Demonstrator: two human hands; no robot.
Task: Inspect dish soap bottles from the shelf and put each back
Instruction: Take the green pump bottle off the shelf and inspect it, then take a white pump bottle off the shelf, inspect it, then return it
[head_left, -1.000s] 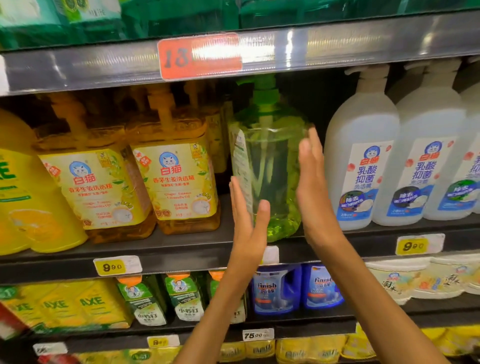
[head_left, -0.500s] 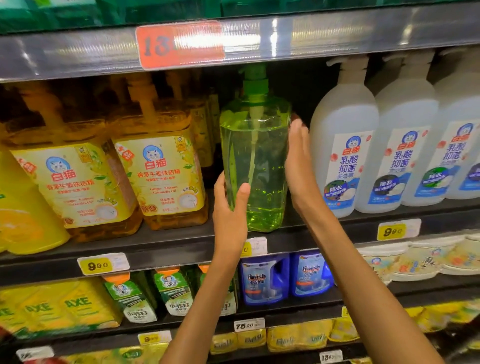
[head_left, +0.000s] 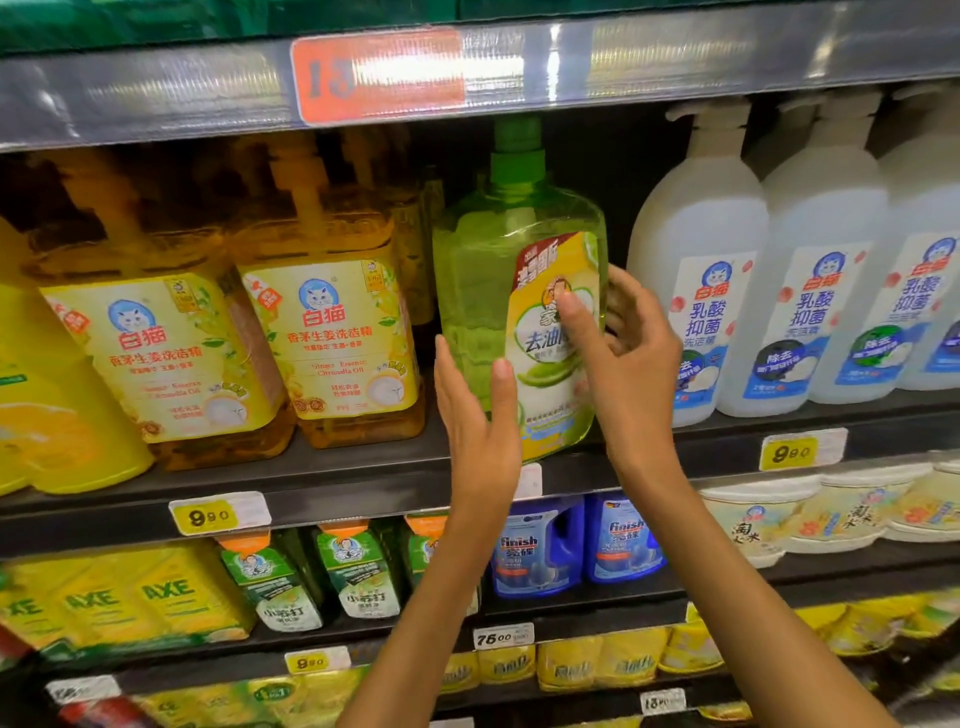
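A clear green dish soap bottle with a green pump stands on the middle shelf, between the orange bottles and the white ones. Its yellow-and-white label faces front right. My left hand lies against the bottle's lower left side with straight fingers, the thumb on its front. My right hand grips the bottle's right edge, with the thumb on the label and the fingers curled behind.
Orange soap bottles crowd the bottle's left side and white pump bottles its right. The upper shelf rail hangs just above the pump. Blue Finish packs and green refill pouches fill the shelf below.
The green bottle has turned, and its label now shows at the front right. My right thumb has come onto the label. My left hand stays low on the left side.
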